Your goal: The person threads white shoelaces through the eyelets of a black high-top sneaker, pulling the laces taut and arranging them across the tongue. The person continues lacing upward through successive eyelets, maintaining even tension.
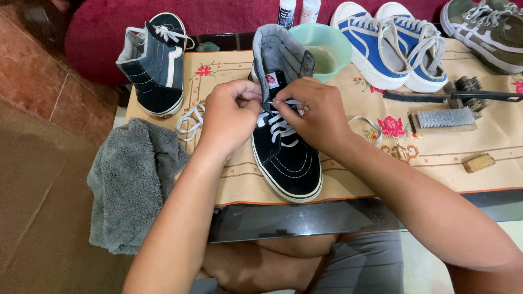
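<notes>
A black high-top sneaker (287, 158) with white laces stands toe-towards-me on an embroidered beige cloth (436, 158). My left hand (231, 117) grips the left side of its collar and pinches a white lace (190, 121) whose loose end trails left on the cloth. My right hand (316, 111) pinches the lace at the upper eyelets on the right side. Another loose lace end (366, 124) loops out past my right wrist.
The matching sneaker (155, 62) lies at the back left. A grey towel (131, 179) hangs off the table's left edge. Behind are a green bowl (327, 46), two bottles (297, 11), blue sneakers (392, 43), olive sneakers (487, 30); brushes (447, 106) and a small block (478, 163) lie right.
</notes>
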